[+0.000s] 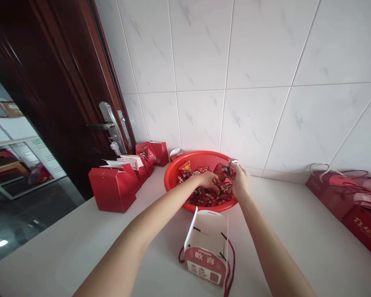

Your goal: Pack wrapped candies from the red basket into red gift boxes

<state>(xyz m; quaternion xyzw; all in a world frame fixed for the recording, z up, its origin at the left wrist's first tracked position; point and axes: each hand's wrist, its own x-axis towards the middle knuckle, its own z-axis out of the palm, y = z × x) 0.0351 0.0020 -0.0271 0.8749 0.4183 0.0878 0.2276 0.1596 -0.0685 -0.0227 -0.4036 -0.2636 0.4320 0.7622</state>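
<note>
A red plastic basket (173, 165) with mesh sides stands against the wall, filled with red-wrapped candies (204, 202). My left hand (208, 180) reaches into it from the left, fingers apart and touching the candies. At the basket's right rim, my right hand (241, 181) is closed on a small red-and-white wrapped candy (233, 162). Its fingertips are partly hidden. Between my forearms, in front of the basket, an open red-and-white gift box (205, 260) shows its pale inside, flaps raised. Dark red cord handles (231, 264) hang at its sides.
Several red boxes (111, 187) stand at the left of the white tabletop (160, 264), some with open tops. Red gift bags (352, 198) with cord handles line the right side. Behind rises a tiled wall (200, 119); a dark wooden door (64, 82) stands at the left.
</note>
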